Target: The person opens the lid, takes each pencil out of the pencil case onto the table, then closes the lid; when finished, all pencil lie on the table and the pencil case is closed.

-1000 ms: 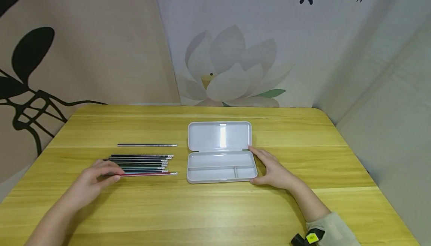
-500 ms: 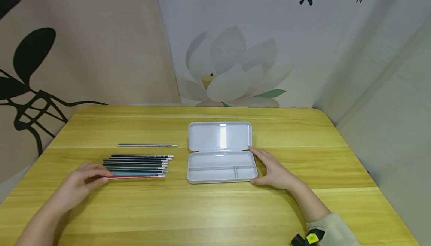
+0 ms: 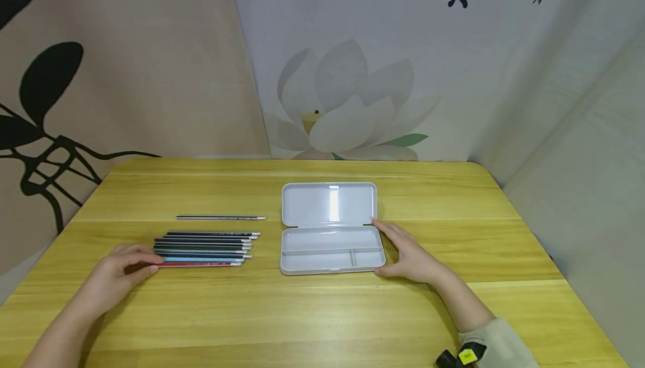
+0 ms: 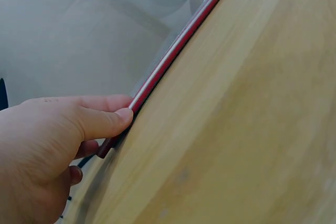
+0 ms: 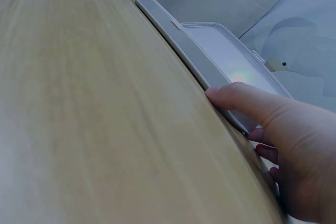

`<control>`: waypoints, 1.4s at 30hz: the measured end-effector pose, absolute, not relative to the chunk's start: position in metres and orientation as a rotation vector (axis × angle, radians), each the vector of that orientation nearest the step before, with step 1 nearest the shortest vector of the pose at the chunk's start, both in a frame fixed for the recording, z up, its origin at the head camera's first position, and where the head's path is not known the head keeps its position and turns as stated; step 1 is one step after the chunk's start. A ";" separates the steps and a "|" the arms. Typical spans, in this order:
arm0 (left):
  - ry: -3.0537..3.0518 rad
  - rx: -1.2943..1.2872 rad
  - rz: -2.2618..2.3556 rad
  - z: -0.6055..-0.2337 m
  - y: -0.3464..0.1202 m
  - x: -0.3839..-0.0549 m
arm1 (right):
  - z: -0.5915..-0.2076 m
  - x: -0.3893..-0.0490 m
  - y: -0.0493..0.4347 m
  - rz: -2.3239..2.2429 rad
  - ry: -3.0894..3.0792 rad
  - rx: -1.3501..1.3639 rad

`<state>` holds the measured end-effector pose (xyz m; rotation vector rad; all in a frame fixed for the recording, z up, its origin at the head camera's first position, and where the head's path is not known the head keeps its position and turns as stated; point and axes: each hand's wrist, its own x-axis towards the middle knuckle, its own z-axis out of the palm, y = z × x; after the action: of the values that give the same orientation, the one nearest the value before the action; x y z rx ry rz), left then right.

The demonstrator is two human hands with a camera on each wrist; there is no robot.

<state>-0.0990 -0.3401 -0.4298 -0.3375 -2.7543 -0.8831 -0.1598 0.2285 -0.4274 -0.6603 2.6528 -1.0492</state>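
Note:
My left hand [image 3: 118,275] pinches the left end of a red pencil [image 3: 199,264] between thumb and fingers. In the left wrist view the red pencil [image 4: 176,51] slants away along the tabletop, its eraser end far off. Just behind it lies a light blue pencil [image 3: 201,259], then a row of several dark pencils [image 3: 201,240], erasers to the right. An open white pencil case [image 3: 314,239] stands right of the row, its compartments bare. My right hand [image 3: 410,256] holds the case's right end, thumb at the front corner and index finger at the back.
A single pencil [image 3: 220,218] lies apart behind the row. The case's lid [image 3: 307,205] is folded back flat. The wooden table [image 3: 322,323] ends at a printed curtain [image 3: 201,77] behind. A black device with a yellow label [image 3: 467,355] sits at the right wrist.
My left hand has moved left and slightly toward me, sliding the red pencil left so its eraser end sits near the other erasers. The right hand and case have stayed put.

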 end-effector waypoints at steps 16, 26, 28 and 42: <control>-2.819 -0.203 -0.905 -0.425 -0.334 -0.097 | -0.427 -0.159 0.229 -1.067 2.656 -0.677; -2.737 -0.197 -1.117 -0.416 -0.312 -0.097 | -0.427 -0.159 0.229 -1.073 2.651 -0.677; -2.726 -0.204 -1.154 -0.414 -0.307 -0.097 | -0.427 -0.159 0.229 -1.077 2.650 -0.686; -2.641 -0.284 -1.376 -0.412 -0.270 -0.099 | -0.430 -0.161 0.230 -1.189 2.620 -0.730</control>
<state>-0.0995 -0.2697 -0.4116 -0.2841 -2.6415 -1.3759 -0.1612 0.2296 -0.4302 -0.7298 2.6204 -1.1887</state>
